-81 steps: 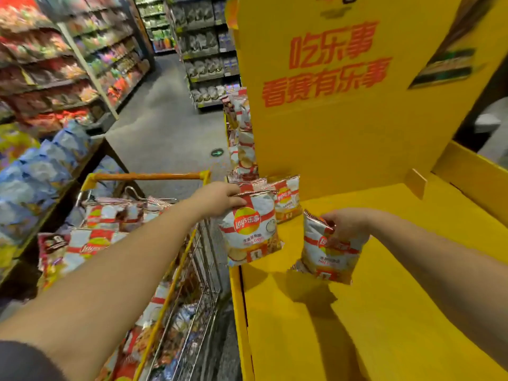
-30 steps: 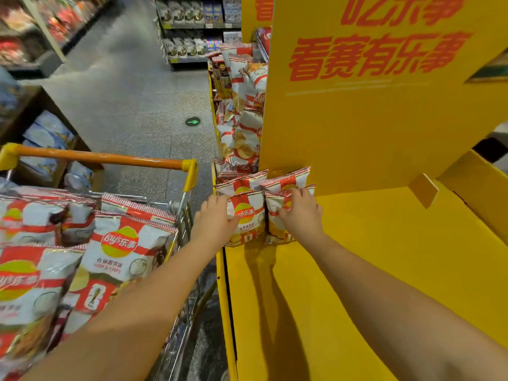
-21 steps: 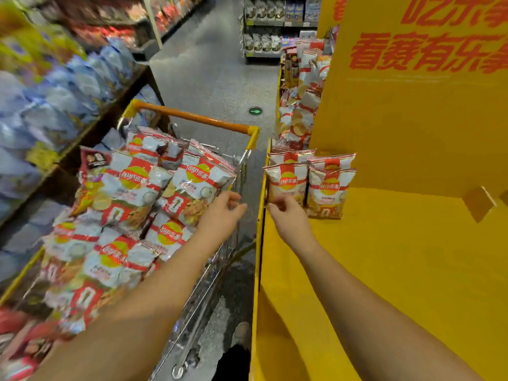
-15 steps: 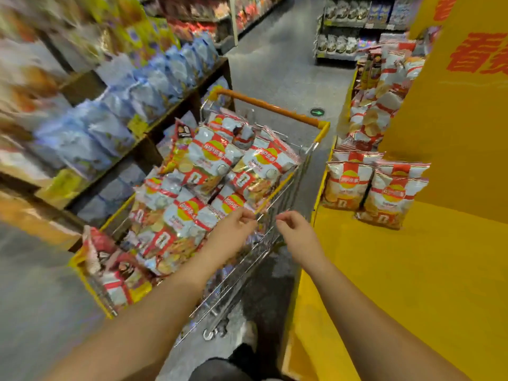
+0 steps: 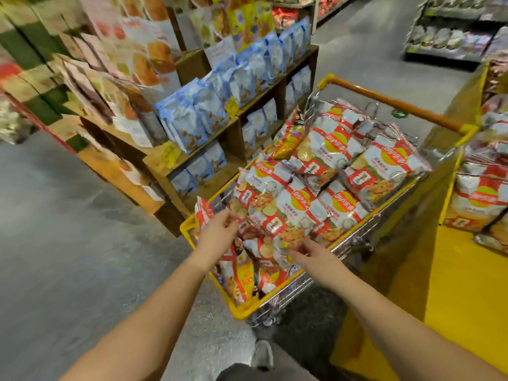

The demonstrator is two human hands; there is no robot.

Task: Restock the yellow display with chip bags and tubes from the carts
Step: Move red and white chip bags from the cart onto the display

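Observation:
A wire cart (image 5: pixel 247 306) with a yellow rim and an orange handle (image 5: pixel 395 103) stands in front of me, piled with several red-and-white chip bags. My left hand (image 5: pixel 218 229) hovers over the cart's near left corner, fingers loosely curled beside a bag's edge. My right hand (image 5: pixel 309 253) reaches in from the right. Its fingertips touch the lower edge of one chip bag (image 5: pixel 295 207). The yellow display (image 5: pixel 467 284) is at the right, with a few stocked chip bags (image 5: pixel 483 199) standing on its shelf.
A wooden shelf unit with blue bags (image 5: pixel 198 116) lines the left side, close behind the cart. Grey floor (image 5: pixel 68 243) stretches to the left and down the aisle. My shoe (image 5: pixel 262 353) shows below, between cart and display. More shelving (image 5: pixel 450 37) stands far back.
I set two bags on the display shelf, let go, and turned left. Both hands moved from the display to over the cart's bags.

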